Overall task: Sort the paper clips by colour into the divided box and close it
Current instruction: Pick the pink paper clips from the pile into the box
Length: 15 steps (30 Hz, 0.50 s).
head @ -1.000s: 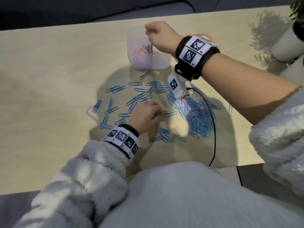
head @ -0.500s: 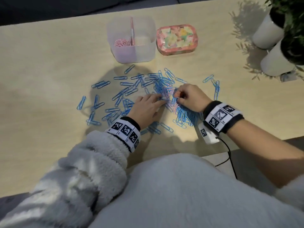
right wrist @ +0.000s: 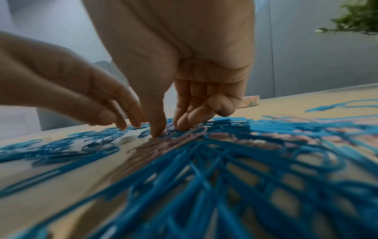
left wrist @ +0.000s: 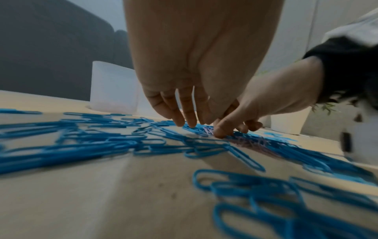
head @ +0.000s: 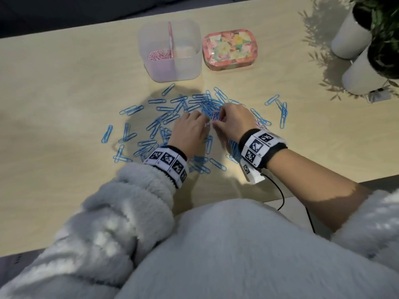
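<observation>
Blue paper clips scattered across my wooden table, both my hands working at the middle of the heap.

My left hand rests its nearly straight fingers on the blue clips, holding nothing; my right hand bends thumb and fingertips down onto a small pink paper clip lying in the heap, though I cannot tell whether the pinch has closed on it. More pink clips lie under the blue ones beneath my right palm. Beyond the heap stands the translucent divided box, open, with pink clips in its left compartment; its floral lid lies just beside it on the right.
</observation>
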Each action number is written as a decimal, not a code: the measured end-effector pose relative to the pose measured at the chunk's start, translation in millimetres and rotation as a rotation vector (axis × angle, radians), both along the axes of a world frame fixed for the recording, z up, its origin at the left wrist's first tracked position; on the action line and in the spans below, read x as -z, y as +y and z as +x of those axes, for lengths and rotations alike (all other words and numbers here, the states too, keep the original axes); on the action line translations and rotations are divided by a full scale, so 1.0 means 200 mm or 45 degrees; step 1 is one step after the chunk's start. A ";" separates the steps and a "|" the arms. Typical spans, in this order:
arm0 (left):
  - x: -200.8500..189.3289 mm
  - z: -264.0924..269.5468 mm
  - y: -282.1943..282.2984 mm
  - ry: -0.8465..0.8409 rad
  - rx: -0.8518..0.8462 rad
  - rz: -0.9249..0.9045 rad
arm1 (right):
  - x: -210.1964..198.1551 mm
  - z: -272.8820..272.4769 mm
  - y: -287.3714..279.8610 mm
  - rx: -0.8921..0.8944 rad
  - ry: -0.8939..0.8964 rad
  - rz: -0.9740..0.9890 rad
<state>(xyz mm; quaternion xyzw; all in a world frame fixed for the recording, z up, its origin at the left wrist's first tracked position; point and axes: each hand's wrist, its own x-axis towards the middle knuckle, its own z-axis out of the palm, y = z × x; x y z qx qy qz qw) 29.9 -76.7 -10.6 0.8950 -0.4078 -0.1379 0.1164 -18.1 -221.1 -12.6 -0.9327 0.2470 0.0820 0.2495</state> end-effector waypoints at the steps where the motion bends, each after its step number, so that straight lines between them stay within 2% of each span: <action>1: 0.00 0.02 -0.03 0.015 -0.009 -0.002 | 0.01 0.00 0.00 0.000 0.008 0.012; 6: 0.04 0.08 -0.03 0.022 0.001 -0.005 | 0.00 -0.04 -0.07 0.084 -0.091 0.345; 10: 0.04 0.09 -0.01 -0.027 -0.080 -0.070 | -0.01 -0.11 -0.19 0.330 -0.272 0.671; 12: 0.03 0.08 -0.04 -0.045 -0.128 -0.091 | -0.02 -0.13 -0.22 0.418 -0.291 0.858; 15: 0.03 0.08 -0.10 -0.048 -0.091 -0.083 | -0.03 -0.15 -0.21 0.369 -0.227 0.898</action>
